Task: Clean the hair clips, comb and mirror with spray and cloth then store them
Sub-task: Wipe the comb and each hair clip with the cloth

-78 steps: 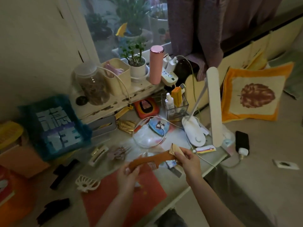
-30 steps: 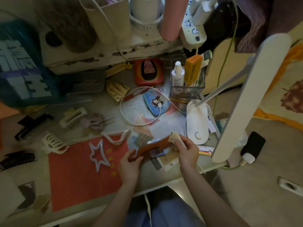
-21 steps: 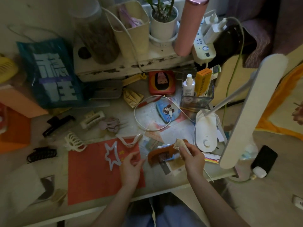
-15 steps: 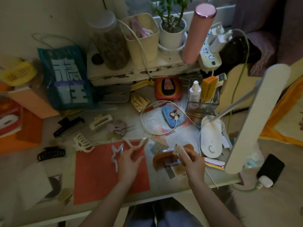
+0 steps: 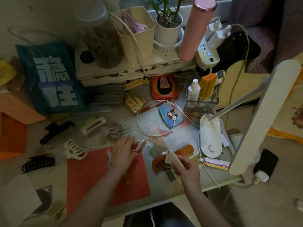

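A person sits at a cluttered white desk (image 5: 164, 185) in dim light, both forearms reaching forward. Nearest, the right hand (image 5: 185, 167) pinches a small folded beige cloth (image 5: 170, 157) between curled fingers and thumb, just above the orange-brown wooden comb (image 5: 172, 155), which lies flat on the desk. To its left, the left hand (image 5: 123, 153) takes hold of a pale translucent triangular hair clip (image 5: 139, 145) with its fingertips, over the far edge of a red paper sheet (image 5: 101, 177); a pale star-shaped clip (image 5: 109, 158) peeks out beneath the palm.

The step in hand appears to be picking up this clip for wiping. Done well, the left hand would hold it by one edge, leaving the faces free for the cloth, and wipe along each arm and into the corners.

Farther out lie more clips: a cream claw clip (image 5: 73, 149), a black claw clip (image 5: 38, 163), a mauve claw clip (image 5: 113, 130), a cream rectangular clip (image 5: 93, 125) and a long black clip (image 5: 55, 130). Beyond them sit a blue compact with a cartoon girl (image 5: 169, 117), possibly the mirror, and a small white spray bottle (image 5: 194, 91) standing in a clear glass box (image 5: 200, 105).

A dark teal plastic bag (image 5: 49, 76) carries large pale Chinese characters, too distorted to read reliably. The bottle's label is too small to make out.
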A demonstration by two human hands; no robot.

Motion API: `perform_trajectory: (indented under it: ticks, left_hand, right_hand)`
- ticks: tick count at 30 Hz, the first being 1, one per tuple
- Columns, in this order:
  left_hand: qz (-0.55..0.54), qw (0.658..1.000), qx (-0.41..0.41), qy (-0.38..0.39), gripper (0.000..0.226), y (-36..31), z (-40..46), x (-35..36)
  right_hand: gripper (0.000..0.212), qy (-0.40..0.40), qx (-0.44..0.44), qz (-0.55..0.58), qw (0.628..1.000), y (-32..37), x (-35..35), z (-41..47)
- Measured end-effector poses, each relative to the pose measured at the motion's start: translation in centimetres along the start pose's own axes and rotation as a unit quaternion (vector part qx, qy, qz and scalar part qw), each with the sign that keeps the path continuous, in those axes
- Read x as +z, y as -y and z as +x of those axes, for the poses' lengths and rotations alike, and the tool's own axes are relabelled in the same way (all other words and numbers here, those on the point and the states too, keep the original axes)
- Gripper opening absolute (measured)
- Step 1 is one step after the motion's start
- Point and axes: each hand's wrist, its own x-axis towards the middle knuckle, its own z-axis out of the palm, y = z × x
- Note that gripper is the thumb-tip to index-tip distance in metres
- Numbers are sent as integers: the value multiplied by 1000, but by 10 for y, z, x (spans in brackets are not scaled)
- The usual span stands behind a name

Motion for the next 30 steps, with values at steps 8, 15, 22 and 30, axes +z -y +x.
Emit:
perform_trajectory:
  ticks: [8, 15, 22, 30]
  left_hand:
    - [-20, 999, 25, -10, 54, 6, 6, 5]
    - [-143, 987, -40, -55, 55, 1, -7, -19]
    - [-266, 956, -56, -110, 54, -17, -21, -73]
    - [-405, 899, -57, -158, 43, -39, -48, -135]
  right_hand:
    - [20, -15, 2, 10, 1000, -1, 0, -4]
    - [17, -14, 8, 22, 1000, 13, 15, -10]
    - [15, 9, -27, 40, 999, 52, 33, -19]
    - [11, 42, -71, 90, 993, 90, 43, -32]
